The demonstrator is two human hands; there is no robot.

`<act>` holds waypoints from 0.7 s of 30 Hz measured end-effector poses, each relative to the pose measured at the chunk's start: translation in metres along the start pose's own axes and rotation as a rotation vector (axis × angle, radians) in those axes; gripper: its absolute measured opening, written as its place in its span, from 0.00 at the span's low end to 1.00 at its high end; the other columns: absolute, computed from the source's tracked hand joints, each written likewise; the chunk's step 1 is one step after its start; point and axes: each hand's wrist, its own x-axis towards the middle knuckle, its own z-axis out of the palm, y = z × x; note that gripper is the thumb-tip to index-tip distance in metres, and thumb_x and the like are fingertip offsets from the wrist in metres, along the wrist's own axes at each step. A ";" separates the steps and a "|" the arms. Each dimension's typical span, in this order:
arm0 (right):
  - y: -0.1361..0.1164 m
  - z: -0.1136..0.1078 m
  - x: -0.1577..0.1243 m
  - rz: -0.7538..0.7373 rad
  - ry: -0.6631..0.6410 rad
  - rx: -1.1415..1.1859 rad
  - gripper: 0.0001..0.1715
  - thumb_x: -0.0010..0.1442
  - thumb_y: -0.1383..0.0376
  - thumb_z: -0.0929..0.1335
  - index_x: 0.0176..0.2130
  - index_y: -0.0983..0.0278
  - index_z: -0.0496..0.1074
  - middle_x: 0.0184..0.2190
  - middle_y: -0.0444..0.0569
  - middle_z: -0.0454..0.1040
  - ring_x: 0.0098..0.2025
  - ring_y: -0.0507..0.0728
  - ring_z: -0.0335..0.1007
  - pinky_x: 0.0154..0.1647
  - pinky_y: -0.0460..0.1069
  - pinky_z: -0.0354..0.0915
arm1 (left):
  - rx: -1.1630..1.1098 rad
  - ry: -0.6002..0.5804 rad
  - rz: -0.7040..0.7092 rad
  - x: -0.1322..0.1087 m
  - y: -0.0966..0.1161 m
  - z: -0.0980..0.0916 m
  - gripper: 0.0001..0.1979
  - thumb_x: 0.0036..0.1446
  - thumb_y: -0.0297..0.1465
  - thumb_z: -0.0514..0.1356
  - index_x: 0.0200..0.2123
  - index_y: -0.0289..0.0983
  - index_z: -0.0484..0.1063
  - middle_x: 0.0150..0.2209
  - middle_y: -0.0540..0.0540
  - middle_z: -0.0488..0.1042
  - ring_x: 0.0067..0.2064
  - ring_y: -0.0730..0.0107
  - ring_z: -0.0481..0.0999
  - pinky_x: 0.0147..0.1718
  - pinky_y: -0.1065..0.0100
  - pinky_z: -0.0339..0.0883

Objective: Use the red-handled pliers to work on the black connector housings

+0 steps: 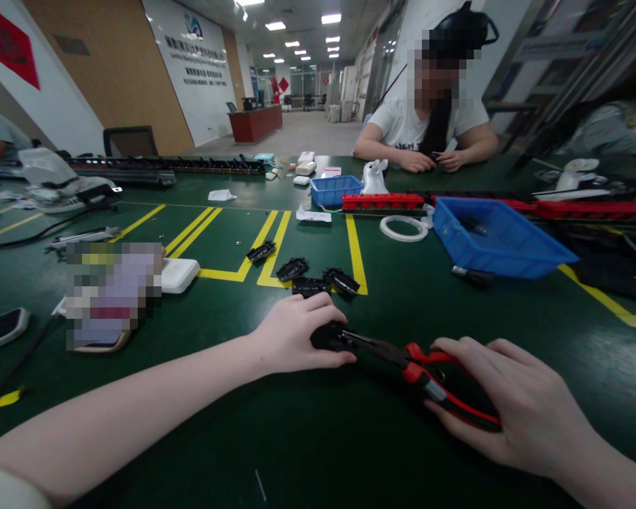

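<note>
Four small black parts (292, 268) lie in a bunch on our green table (307, 438), near the yellow tape lines (356, 247). One more, the fifth black piece (327, 336), is in our left hand (295, 332). We pinch it between the thumb and fingers, so that hand is closed around it. Our right hand (530, 399) is curled partway around one pair of red pliers (417, 369), and the two handles are spread apart. The tips of the pliers reach the black piece, but we cannot tell if they bite it. So the held piece sits in the left hand, to the left of the right hand, with the pliers between. The four loose parts are just past our left hand. Farther off we count two blue bins (530, 244), one big and one small, and one white ring (403, 228). One person (429, 127) sits across the table.
</note>
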 end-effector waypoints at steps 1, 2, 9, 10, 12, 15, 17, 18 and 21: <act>0.000 0.000 -0.001 -0.002 0.002 -0.011 0.29 0.55 0.56 0.68 0.53 0.65 0.65 0.38 0.55 0.77 0.31 0.61 0.73 0.31 0.55 0.64 | 0.014 0.002 0.006 0.000 0.000 0.000 0.21 0.56 0.48 0.63 0.43 0.37 0.73 0.40 0.48 0.74 0.36 0.67 0.74 0.35 0.65 0.64; 0.001 0.001 -0.001 -0.007 0.003 -0.020 0.28 0.55 0.56 0.68 0.53 0.65 0.65 0.38 0.55 0.77 0.32 0.62 0.73 0.32 0.55 0.64 | 0.025 0.002 0.017 0.000 0.000 0.001 0.22 0.56 0.49 0.63 0.42 0.37 0.73 0.39 0.48 0.75 0.35 0.68 0.74 0.34 0.66 0.63; 0.000 0.002 -0.002 -0.046 0.015 -0.050 0.26 0.58 0.55 0.67 0.52 0.67 0.67 0.38 0.56 0.77 0.33 0.61 0.73 0.33 0.55 0.64 | 0.037 0.002 0.114 -0.001 -0.004 0.004 0.24 0.54 0.52 0.63 0.42 0.36 0.76 0.33 0.49 0.77 0.31 0.70 0.73 0.32 0.67 0.58; 0.000 0.001 -0.002 -0.046 0.013 -0.044 0.26 0.58 0.55 0.67 0.52 0.67 0.67 0.38 0.56 0.77 0.33 0.61 0.73 0.34 0.55 0.64 | 0.022 -0.012 0.123 -0.001 -0.004 0.004 0.24 0.54 0.52 0.63 0.42 0.36 0.76 0.33 0.49 0.77 0.30 0.71 0.73 0.32 0.68 0.58; 0.000 0.001 -0.001 -0.047 0.012 -0.029 0.26 0.57 0.55 0.67 0.51 0.67 0.67 0.38 0.56 0.77 0.32 0.61 0.73 0.33 0.55 0.64 | -0.016 -0.058 0.134 0.000 -0.005 0.002 0.23 0.56 0.50 0.63 0.43 0.37 0.75 0.34 0.49 0.76 0.31 0.71 0.73 0.31 0.69 0.59; -0.001 0.000 0.000 -0.053 0.010 -0.003 0.26 0.57 0.55 0.67 0.51 0.67 0.67 0.37 0.56 0.77 0.32 0.60 0.72 0.33 0.54 0.64 | -0.060 -0.115 0.134 0.001 -0.004 0.000 0.22 0.57 0.49 0.62 0.44 0.36 0.75 0.34 0.49 0.76 0.32 0.70 0.73 0.31 0.69 0.61; -0.003 -0.001 0.002 -0.036 -0.006 0.026 0.25 0.57 0.55 0.67 0.51 0.66 0.67 0.37 0.55 0.77 0.32 0.60 0.72 0.32 0.54 0.63 | -0.068 -0.131 0.129 0.001 -0.004 0.000 0.21 0.58 0.48 0.62 0.43 0.36 0.74 0.34 0.49 0.76 0.32 0.70 0.73 0.31 0.69 0.62; -0.004 -0.002 0.003 -0.019 -0.017 0.044 0.25 0.58 0.55 0.67 0.51 0.65 0.67 0.36 0.54 0.77 0.31 0.59 0.72 0.32 0.54 0.63 | -0.069 -0.136 0.127 0.001 -0.004 0.000 0.21 0.58 0.48 0.62 0.43 0.35 0.74 0.34 0.49 0.76 0.32 0.69 0.73 0.31 0.69 0.62; -0.006 -0.003 0.005 0.028 -0.047 0.083 0.24 0.58 0.54 0.66 0.50 0.64 0.66 0.36 0.53 0.76 0.31 0.59 0.71 0.32 0.53 0.63 | -0.060 -0.153 0.129 0.001 -0.005 0.002 0.21 0.58 0.48 0.61 0.42 0.35 0.74 0.34 0.49 0.75 0.32 0.70 0.73 0.31 0.70 0.61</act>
